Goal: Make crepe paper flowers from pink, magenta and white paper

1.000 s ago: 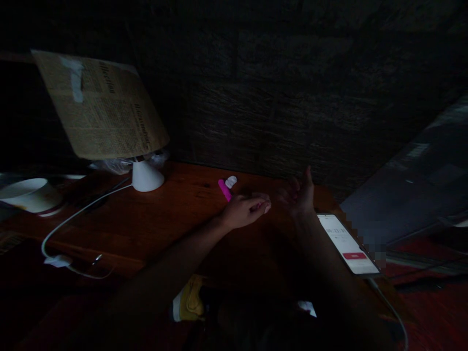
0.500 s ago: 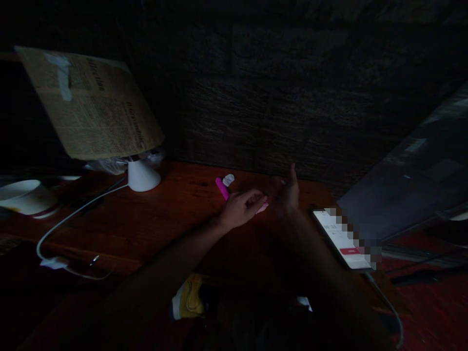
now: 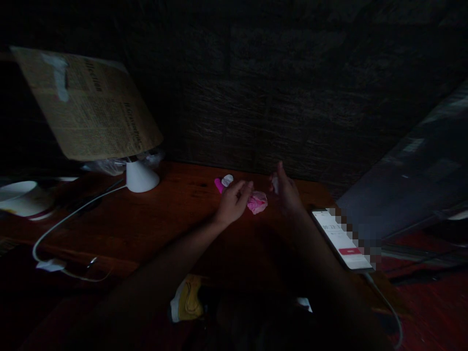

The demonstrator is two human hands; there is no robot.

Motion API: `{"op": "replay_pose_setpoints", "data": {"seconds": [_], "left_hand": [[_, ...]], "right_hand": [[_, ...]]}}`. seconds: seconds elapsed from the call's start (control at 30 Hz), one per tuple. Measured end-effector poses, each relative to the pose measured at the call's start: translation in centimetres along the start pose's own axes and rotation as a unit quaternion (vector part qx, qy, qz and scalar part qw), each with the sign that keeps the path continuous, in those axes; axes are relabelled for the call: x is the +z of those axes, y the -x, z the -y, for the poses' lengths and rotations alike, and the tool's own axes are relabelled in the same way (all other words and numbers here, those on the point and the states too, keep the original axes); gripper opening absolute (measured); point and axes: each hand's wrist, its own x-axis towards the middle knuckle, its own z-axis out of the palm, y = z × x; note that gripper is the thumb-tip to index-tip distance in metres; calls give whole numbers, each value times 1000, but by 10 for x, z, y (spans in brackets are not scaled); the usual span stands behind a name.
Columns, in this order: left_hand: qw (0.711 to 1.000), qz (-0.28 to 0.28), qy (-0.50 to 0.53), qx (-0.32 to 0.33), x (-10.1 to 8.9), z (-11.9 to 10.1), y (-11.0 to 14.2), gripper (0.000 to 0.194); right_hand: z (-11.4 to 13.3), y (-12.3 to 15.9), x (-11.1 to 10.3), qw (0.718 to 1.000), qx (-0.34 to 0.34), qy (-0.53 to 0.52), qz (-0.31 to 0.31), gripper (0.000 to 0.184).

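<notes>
A crumpled, petal-like pink clump [image 3: 258,203] of what looks like modelling clay shows at the fingertips of my left hand [image 3: 233,202]. Those fingers are curled, and the clump seems gripped by their lower part, which is hidden. Across from it, my right hand [image 3: 288,193] has its thumb pointing up and its fingers curled round a small pale piece [image 3: 275,185], blurred in the dim light. Just behind my left hand, a magenta strip [image 3: 218,185] lies on the wooden table [image 3: 171,214], touching a white flattened lump [image 3: 227,180].
A lamp [image 3: 142,177] with a newsprint shade stands on the left, its white cable running forward over the table edge. Farther left is a paper cup [image 3: 24,199]. A lit phone [image 3: 340,239] with a cable lies by my right forearm. A dark wall [image 3: 248,107] rises behind.
My left hand has turned and drawn slightly left, so more of the pink clump shows. My right hand has moved left and its fingers have curled in. The view has shifted a little.
</notes>
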Motion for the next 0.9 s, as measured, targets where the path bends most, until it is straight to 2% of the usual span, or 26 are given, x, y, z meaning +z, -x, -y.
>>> {"op": "replay_pose_setpoints", "data": {"seconds": [0.13,0.23,0.33,0.43,0.5,0.6,0.77,0.9], "left_hand": [[1000,21,-7,6,0,-1,1,38],[1000,21,1,11,0,-3,2,39],[998,30,46,-1,1,-5,2,35],[994,12,108,-23,3,-3,-1,28],[989,-9,138,-44,3,1,-3,34],[985,3,164,-58,3,6,-7,41],[978,31,195,-70,2,11,-10,39],[959,5,262,-109,-1,6,-14,36]], "right_hand": [[-6,4,5,999,-17,32,38,60],[-12,6,13,997,-55,44,16,62],[-14,7,16,996,-59,60,16,60],[-12,5,13,996,-47,48,55,56],[-14,3,10,995,-38,15,88,53],[-20,0,7,992,-36,-2,124,44],[-24,1,7,991,-40,-10,125,48],[-16,3,7,993,-76,18,89,47]]}}
